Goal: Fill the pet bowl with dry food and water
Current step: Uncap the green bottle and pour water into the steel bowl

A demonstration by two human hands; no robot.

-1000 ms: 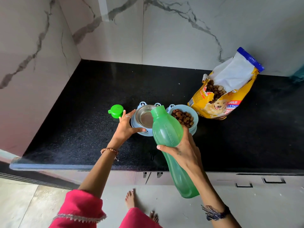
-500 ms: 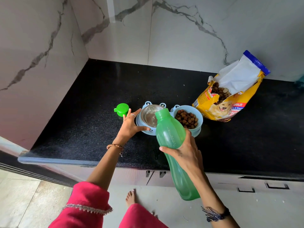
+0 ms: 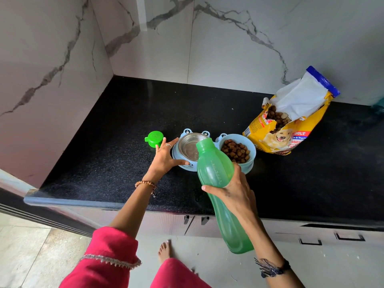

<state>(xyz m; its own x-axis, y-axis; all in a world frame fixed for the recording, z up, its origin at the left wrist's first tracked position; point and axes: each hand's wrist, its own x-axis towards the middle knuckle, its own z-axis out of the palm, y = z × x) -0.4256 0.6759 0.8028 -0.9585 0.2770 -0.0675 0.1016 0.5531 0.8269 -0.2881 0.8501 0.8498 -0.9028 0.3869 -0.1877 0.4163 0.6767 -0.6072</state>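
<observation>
A light blue double pet bowl (image 3: 250, 146) sits on the black counter (image 3: 104, 163). Its left steel cup (image 3: 188, 145) looks empty and its right cup (image 3: 235, 150) is full of brown kibble. My right hand (image 3: 234, 192) grips an uncapped green water bottle (image 3: 216, 175), tilted with its mouth over the near rim of the steel cup. My left hand (image 3: 164, 159) rests open against the bowl's left edge, fingers spread. No water stream is visible.
The bottle's green cap (image 3: 154, 138) lies just left of my left hand. An open yellow dog-food bag (image 3: 291, 125) leans at the back right, kibble showing. Marble walls close the left and back. The counter's front edge runs above drawers.
The bottle stays tilted toward the steel cup and has barely moved. My left hand keeps its place on the bowl. The camera view shifted slightly.
</observation>
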